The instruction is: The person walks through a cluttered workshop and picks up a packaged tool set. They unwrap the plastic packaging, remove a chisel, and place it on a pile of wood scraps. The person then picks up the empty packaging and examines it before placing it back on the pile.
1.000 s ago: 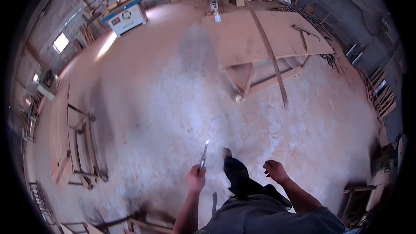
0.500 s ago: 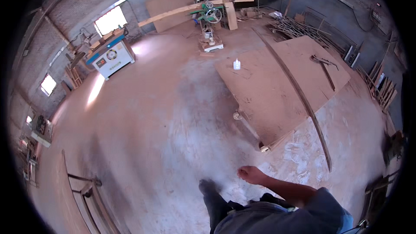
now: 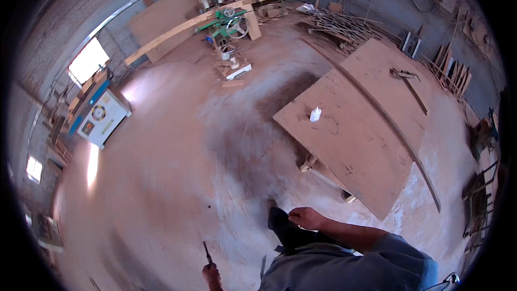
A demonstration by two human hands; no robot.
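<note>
Near the lower edge, my left hand (image 3: 211, 275) is closed round a slim dark hand tool (image 3: 206, 251). The tool points up and away from me; its exact kind is too small to tell. My right hand (image 3: 306, 217) hangs in front of my body with its fingers curled in, and nothing shows in it. Ahead and to the right lies a broad, dusty board (image 3: 350, 129) on a low support. A white bottle (image 3: 315, 113) stands on the board, apart from both hands. A long, narrow wooden strip (image 3: 377, 108) runs across the board and past its near edge.
A clamp-like tool (image 3: 406, 75) lies on the board's far right. A white and blue machine (image 3: 105, 118) stands at left, and a green machine with a handwheel (image 3: 226, 27) at the back. Scrap wood (image 3: 350, 27) is piled by the back wall.
My left hand has come into view with the slim tool. The view has turned, and the board and bottle are nearer. My right hand stays curled.
</note>
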